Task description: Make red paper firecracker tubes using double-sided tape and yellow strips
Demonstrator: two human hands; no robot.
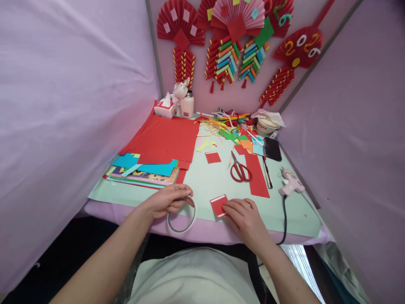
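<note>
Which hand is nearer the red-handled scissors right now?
Right. The right hand rests on the small red square, just below the scissors. The left hand holds the tape ring, farther to their left.

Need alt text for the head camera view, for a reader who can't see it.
A person's left hand grips a tape roll at the near table edge while the right hand presses a small red paper square with white strips. Behind lie red scissors, stacked red paper sheets and a glue gun.
</note>
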